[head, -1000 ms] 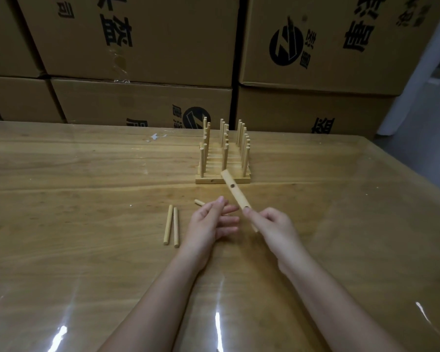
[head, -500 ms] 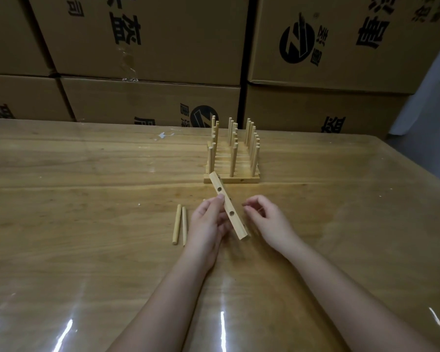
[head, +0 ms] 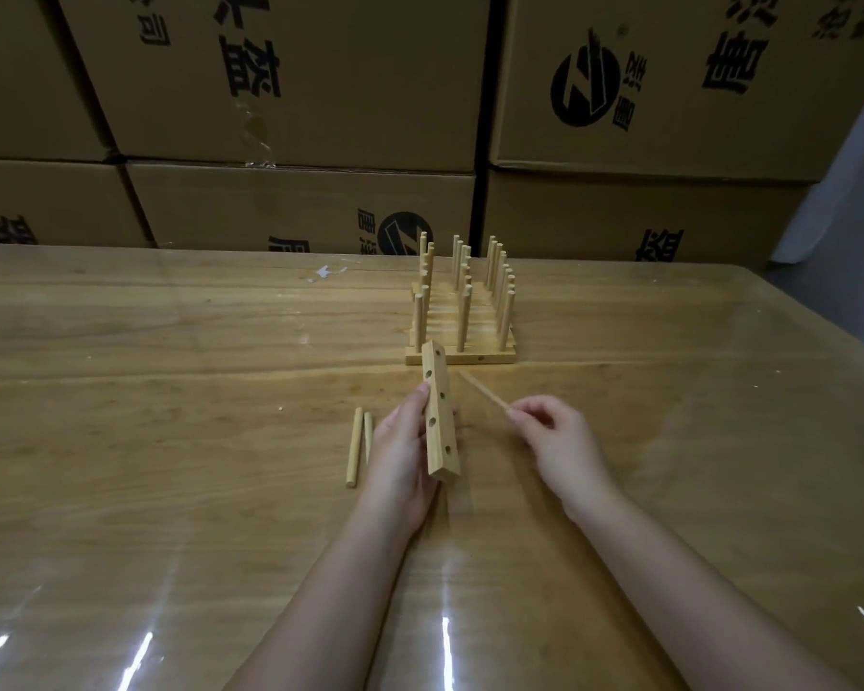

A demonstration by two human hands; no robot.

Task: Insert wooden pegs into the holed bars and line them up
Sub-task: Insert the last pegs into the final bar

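Holed bar (head: 439, 416) sat at frame centre, gripped along its side by the left hand (head: 400, 456), three holes facing up-right. Half a sec before, the right hand (head: 559, 441) was empty beside the bar — now it pinched a peg (head: 482, 394) by its near end, the tip angled toward the upper left, close to the bar but not yet in a hole. So the step moved from holding the bar to loading it. Two spare pegs (head: 359, 446) lay just left of the left hand. Finished rows (head: 462, 311) stood above centre — this bar likely joins them once pegged.
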